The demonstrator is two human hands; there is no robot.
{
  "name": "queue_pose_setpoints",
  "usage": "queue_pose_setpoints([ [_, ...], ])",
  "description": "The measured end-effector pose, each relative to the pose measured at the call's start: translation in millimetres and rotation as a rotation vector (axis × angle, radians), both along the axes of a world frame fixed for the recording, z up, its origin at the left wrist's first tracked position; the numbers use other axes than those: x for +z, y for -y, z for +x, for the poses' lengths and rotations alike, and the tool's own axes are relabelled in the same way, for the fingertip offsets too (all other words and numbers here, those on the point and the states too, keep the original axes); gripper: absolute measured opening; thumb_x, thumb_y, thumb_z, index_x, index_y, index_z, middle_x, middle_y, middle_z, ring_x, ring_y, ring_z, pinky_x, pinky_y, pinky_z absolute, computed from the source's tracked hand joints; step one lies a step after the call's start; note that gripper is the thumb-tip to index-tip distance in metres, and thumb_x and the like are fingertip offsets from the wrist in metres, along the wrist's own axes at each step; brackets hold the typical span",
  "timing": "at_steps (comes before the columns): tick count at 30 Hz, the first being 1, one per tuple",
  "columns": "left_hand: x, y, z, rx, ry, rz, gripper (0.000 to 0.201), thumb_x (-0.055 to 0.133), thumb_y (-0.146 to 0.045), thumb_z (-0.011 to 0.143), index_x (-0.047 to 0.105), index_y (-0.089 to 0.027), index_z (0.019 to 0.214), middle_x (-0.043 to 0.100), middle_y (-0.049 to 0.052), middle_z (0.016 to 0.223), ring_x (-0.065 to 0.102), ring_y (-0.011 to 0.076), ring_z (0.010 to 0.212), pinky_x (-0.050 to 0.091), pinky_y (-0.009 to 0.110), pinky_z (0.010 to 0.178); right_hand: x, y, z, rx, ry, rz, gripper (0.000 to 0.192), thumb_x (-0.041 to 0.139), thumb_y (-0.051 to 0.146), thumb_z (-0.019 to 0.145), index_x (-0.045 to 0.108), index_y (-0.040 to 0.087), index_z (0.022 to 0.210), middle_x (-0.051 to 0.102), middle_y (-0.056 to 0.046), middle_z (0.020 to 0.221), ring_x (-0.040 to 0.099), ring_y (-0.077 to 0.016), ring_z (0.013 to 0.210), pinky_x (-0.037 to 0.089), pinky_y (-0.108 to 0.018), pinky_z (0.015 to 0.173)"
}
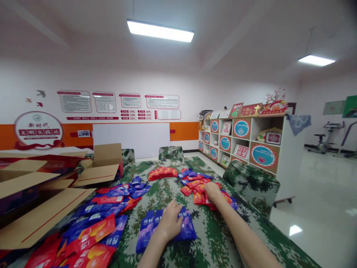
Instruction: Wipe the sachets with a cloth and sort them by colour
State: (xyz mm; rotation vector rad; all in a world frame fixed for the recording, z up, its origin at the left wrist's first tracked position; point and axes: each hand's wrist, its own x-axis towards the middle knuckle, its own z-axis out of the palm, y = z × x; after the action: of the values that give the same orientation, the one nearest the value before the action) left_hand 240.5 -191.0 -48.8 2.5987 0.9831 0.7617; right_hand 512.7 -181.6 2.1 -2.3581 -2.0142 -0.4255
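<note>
My left hand (170,220) lies over a row of overlapping blue pouches (146,227) with pale lettering and purple fruit pictures, its fingers spread apart on top of them. To the right, my right hand (213,192) reaches into a loose pile of small red pouches (198,187), some blue ones among them. Its fingers are curled down at a red pouch, and their tips are partly hidden. Beyond the hands stands a neat overlapping row of red pouches (162,172).
Open cardboard boxes (52,208) crowd the left side. Large red and blue pouches (92,232) are heaped beside them, with a smaller blue pile (135,190) farther back. A camouflage cloth (220,245) covers the table. Camouflage-covered chairs (251,182) and a shelf unit (252,136) stand beyond.
</note>
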Motion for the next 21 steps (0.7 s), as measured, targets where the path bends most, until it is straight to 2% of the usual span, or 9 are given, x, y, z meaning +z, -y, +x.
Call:
queue_pose_setpoints([
  [3, 4.0, -6.0, 9.9, -0.015, 0.12, -0.049, 0.047, 0.052, -0.022, 0.076, 0.053, -0.019, 0.123, 0.053, 0.009, 0.125, 0.026, 0.0239, 0.132, 0.024, 0.039, 0.108, 22.2, -3.1, -8.0, 0.035, 0.031, 0.076, 0.023, 0.05, 0.002, 0.075, 0.071, 0.01, 0.074, 0.069, -0.018, 0.079, 0.065, -0.0254, 0.082, 0.045, -0.029, 0.074],
  [6, 11.7, -11.2, 27.8, 0.022, 0.396, -0.228, 0.048, 0.058, -0.024, 0.072, 0.055, -0.017, 0.119, 0.054, 0.011, 0.122, 0.036, 0.0271, 0.126, 0.025, 0.04, 0.107, 49.0, -1.2, -20.1, 0.07, 0.052, 0.179, 0.024, 0.047, 0.003, 0.076, 0.07, 0.01, 0.077, 0.069, -0.018, 0.084, 0.064, -0.0246, 0.084, 0.043, -0.028, 0.073],
  [8, 17.2, -11.7, 42.1, 0.037, 0.681, -0.456, 0.044, 0.064, -0.025, 0.069, 0.059, -0.016, 0.112, 0.057, 0.011, 0.117, 0.047, 0.0271, 0.116, 0.032, 0.04, 0.102, 63.6, 5.1, -30.5, 0.084, 0.065, 0.249, 0.026, 0.043, 0.009, 0.08, 0.069, 0.01, 0.08, 0.068, -0.017, 0.087, 0.063, -0.024, 0.084, 0.041, -0.028, 0.073],
  [11, 23.5, -5.4, 60.1, -0.022, 1.192, -0.926, 0.035, 0.07, -0.023, 0.068, 0.06, -0.016, 0.1, 0.062, 0.01, 0.104, 0.056, 0.0235, 0.105, 0.041, 0.037, 0.095, 71.8, 20.5, -48.4, 0.101, -0.066, 0.433, 0.033, 0.037, 0.018, 0.085, 0.068, 0.012, 0.076, 0.068, -0.013, 0.079, 0.062, -0.0213, 0.077, 0.039, -0.026, 0.069],
  [13, 26.4, 2.8, 65.8, -0.072, 1.44, -1.155, 0.028, 0.07, -0.023, 0.071, 0.057, -0.016, 0.094, 0.064, 0.01, 0.098, 0.06, 0.0214, 0.099, 0.044, 0.035, 0.091, 65.4, 31.3, -60.9, 0.15, -0.3, 0.569, 0.035, 0.037, 0.024, 0.084, 0.068, 0.014, 0.07, 0.067, -0.009, 0.071, 0.061, -0.0189, 0.07, 0.038, -0.025, 0.064],
  [15, 29.1, 12.1, 65.4, -0.149, 1.568, -1.264, 0.021, 0.068, -0.024, 0.074, 0.055, -0.015, 0.089, 0.064, 0.012, 0.094, 0.063, 0.0208, 0.093, 0.046, 0.035, 0.089, 50.0, 40.6, -73.2, 0.213, -0.602, 0.643, 0.036, 0.039, 0.03, 0.083, 0.069, 0.015, 0.069, 0.067, -0.006, 0.067, 0.06, -0.018, 0.066, 0.038, -0.023, 0.061],
  [18, 32.5, 24.6, 56.4, -0.246, 1.684, -1.298, 0.015, 0.065, -0.023, 0.079, 0.053, -0.015, 0.082, 0.065, 0.012, 0.091, 0.065, 0.0202, 0.088, 0.048, 0.036, 0.085, 18.7, 52.0, -89.5, 0.255, -1.032, 0.671, 0.037, 0.043, 0.037, 0.08, 0.07, 0.013, 0.073, 0.067, -0.003, 0.065, 0.061, -0.02, 0.066, 0.042, -0.024, 0.058],
  [21, 32.6, 35.3, 43.1, -0.205, 1.769, -1.311, 0.011, 0.061, -0.019, 0.081, 0.052, -0.015, 0.078, 0.065, 0.009, 0.089, 0.065, 0.0177, 0.082, 0.05, 0.035, 0.082, -3.1, 65.0, -102.3, 0.216, -1.249, 0.682, 0.038, 0.046, 0.04, 0.078, 0.071, 0.011, 0.08, 0.068, -0.004, 0.068, 0.063, -0.0228, 0.069, 0.046, -0.027, 0.06],
])
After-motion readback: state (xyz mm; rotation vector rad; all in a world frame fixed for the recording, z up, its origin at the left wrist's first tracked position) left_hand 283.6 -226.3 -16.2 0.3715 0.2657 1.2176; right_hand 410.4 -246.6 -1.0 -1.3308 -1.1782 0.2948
